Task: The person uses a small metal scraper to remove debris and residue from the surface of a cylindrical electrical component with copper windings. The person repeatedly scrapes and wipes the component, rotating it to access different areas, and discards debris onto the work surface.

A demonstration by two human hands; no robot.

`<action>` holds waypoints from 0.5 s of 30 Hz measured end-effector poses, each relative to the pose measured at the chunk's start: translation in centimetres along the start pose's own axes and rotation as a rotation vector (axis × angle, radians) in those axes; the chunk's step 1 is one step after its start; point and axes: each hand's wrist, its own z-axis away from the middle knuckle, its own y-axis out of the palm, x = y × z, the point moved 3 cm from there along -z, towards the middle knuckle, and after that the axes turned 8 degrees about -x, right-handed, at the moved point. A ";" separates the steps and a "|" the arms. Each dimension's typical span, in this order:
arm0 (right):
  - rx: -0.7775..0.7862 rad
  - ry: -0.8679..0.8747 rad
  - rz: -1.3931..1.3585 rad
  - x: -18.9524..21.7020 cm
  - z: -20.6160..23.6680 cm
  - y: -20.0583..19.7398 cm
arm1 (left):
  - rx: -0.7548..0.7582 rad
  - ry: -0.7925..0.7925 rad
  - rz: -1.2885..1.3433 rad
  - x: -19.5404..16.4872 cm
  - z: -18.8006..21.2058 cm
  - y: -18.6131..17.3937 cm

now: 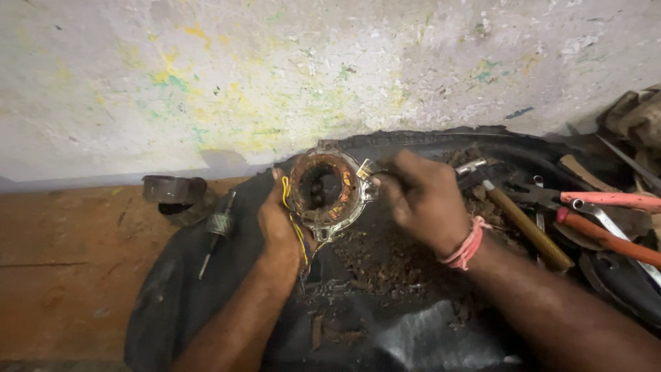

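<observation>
My left hand (279, 224) holds a round motor stator (323, 189) upright on its edge, fingers wrapped round its left side. The stator has a metal housing, copper windings inside and yellow wires hanging down by my wrist. My right hand (423, 200), with a pink thread band on the wrist, is closed on the stator's right rim; whether it pinches a small tool there I cannot tell. Both hands work over a black rubber sheet (206, 289) strewn with brown debris (385, 258).
A rotor with a thin shaft (219, 227) and a dark metal ring cap (173, 191) lie at the left. A hammer (516, 217), red-handled pliers (606, 238) and other tools lie at the right. A stained wall (275, 76) rises behind; the wooden surface (62, 262) extends left.
</observation>
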 end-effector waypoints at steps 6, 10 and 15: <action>0.256 0.042 0.310 1.9 1.9 1.2 | -0.125 0.127 -0.031 -0.3 -0.6 -0.8; -0.018 -0.118 0.070 2.7 1.5 -0.2 | -0.008 0.139 -0.061 0.1 -0.7 -1.1; -0.017 -0.062 0.279 2.5 1.5 0.1 | -0.061 0.227 -0.094 0.6 -0.7 -1.1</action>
